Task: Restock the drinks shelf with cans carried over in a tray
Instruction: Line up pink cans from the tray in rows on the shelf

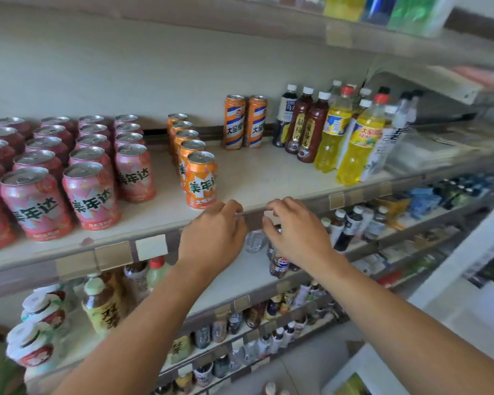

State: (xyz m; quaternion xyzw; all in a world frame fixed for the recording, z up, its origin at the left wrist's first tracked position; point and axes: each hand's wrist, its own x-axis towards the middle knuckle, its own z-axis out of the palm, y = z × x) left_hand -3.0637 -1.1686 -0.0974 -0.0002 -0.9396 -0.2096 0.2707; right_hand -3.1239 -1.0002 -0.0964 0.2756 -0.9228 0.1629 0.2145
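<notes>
Several pink cans (89, 195) stand in rows on the left of the cream drinks shelf (254, 178). A single file of orange cans (201, 181) runs back from the front edge near the middle. My left hand (214, 238) and right hand (297, 232) hover side by side just in front of the shelf's front rail (111, 255), right of the front orange can. Both have loosely curled fingers, and I see nothing in either. No tray is in view.
Two tall orange cans (236, 122) stand at the back, with dark and yellow bottles (340, 132) to their right. Bare shelf lies between the orange file and the bottles. Lower shelves hold bottles, among them a Pepsi bottle (280, 265). Another shelf (354, 35) hangs overhead.
</notes>
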